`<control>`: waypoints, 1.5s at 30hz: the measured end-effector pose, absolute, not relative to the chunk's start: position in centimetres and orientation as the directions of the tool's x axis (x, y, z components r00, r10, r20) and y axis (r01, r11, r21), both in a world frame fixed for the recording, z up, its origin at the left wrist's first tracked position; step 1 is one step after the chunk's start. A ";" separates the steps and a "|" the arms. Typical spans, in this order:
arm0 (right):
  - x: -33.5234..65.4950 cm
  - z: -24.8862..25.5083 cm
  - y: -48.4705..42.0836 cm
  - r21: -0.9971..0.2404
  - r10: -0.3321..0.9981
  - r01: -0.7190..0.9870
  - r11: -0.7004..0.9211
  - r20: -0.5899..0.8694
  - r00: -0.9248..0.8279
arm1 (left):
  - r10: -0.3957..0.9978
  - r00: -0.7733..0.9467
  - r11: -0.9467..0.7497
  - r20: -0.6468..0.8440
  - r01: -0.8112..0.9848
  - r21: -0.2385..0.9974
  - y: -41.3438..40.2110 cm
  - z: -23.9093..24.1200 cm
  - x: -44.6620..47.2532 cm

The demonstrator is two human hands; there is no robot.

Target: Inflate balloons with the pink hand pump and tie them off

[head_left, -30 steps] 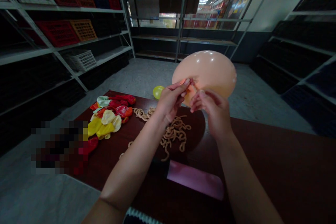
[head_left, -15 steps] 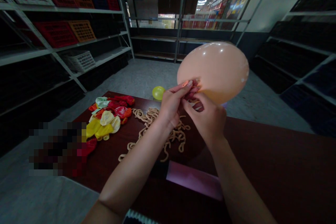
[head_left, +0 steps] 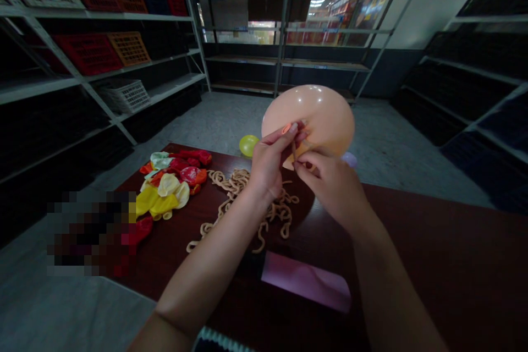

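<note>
A large inflated peach balloon [head_left: 317, 113] is up in front of me, above the table. My left hand [head_left: 270, 159] is closed on it near the neck, the rolled orange lip showing beside the thumb. My right hand [head_left: 334, 181] pinches a short tan cord [head_left: 294, 151] that runs up to my left fingers; how it passes round the neck is hidden. Below my hands a loose pile of tan cords [head_left: 235, 181] lies on the dark red-brown table [head_left: 412, 242].
Deflated balloons [head_left: 165, 184] in red, yellow and pale green lie at the table's left. Nearer me is a pink-purple cylinder [head_left: 305, 280]. Beyond the far edge are a yellow balloon [head_left: 248, 145] and a lilac one [head_left: 349, 159]. Shelves with crates [head_left: 88, 54] stand around.
The balloon has turned and shifted left and slightly down. My right hand has moved a little right and down, and the tan cord now shows stretched between my hands.
</note>
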State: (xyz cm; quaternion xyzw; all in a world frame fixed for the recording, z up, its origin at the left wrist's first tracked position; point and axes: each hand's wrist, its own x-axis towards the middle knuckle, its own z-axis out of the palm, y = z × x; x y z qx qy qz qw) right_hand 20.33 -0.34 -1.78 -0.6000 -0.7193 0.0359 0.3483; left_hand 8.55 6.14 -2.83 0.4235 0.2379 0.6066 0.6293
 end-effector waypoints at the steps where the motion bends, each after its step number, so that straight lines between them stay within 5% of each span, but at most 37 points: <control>1: 20.8 -1.5 -0.4 -0.490 0.891 0.814 0.312 0.448 -0.072 | 0.965 0.145 -0.104 0.218 -0.551 0.828 6.3 -2.9 8.4; 20: 24.2 0.7 -1.6 -0.678 0.875 0.554 0.482 0.335 -0.350 | 0.975 0.143 -0.059 0.173 -0.580 0.813 6.5 -3.4 8.9; 29: 22.4 -0.4 -0.9 -0.721 0.878 0.657 0.220 0.441 0.189 | 0.972 0.064 -0.156 0.226 -0.546 0.823 5.1 -2.8 9.8; 45: 17.5 -3.2 0.4 -0.871 0.768 0.297 0.393 0.488 0.414 | 0.943 0.025 -0.284 0.332 -0.457 0.843 3.3 -2.3 10.5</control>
